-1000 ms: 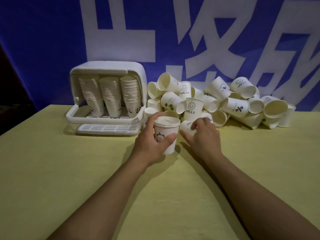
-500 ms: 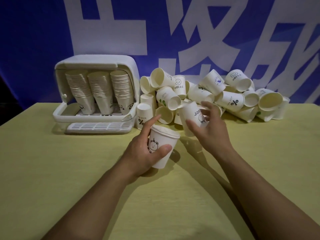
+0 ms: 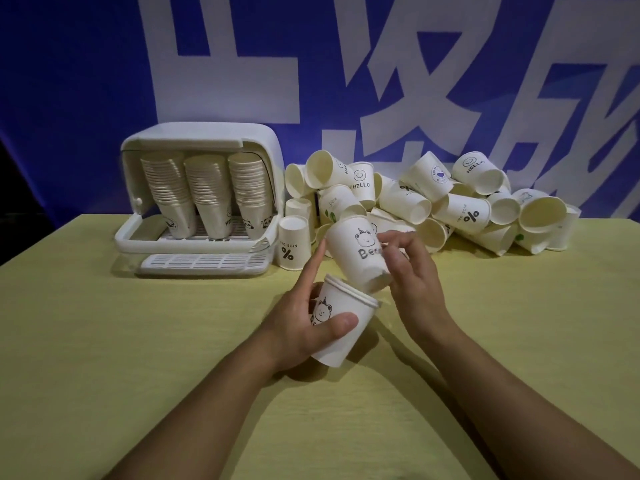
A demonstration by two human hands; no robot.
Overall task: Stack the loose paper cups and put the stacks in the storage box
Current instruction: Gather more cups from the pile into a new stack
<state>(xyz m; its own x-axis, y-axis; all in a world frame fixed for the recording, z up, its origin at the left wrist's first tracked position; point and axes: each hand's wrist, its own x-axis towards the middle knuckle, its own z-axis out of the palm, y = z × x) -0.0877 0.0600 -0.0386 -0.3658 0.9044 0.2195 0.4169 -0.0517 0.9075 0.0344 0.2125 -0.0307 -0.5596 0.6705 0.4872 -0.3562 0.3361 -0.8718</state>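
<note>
The left hand (image 3: 298, 327) held a short stack of cups (image 3: 341, 327), bear print outward, its grip clamped on the stack with the thumb across the front wall and the index finger raised and straight. The stack was tilted, its mouth facing up and to the right, above the yellow table (image 3: 138, 341). The right hand (image 3: 412, 282) held a single bear-printed cup (image 3: 356, 254), its grip clamped on the lower wall of that cup, whose base sat just at the rim of the stack's mouth. Behind the hands lay a pile of loose cups (image 3: 450, 206), most on their sides, some upright, against a blue backdrop (image 3: 69, 81) with large white characters. To the left stood the white storage box (image 3: 204, 140), its front open, with three tall cup stacks (image 3: 207, 192) upright inside it, side by side.
</note>
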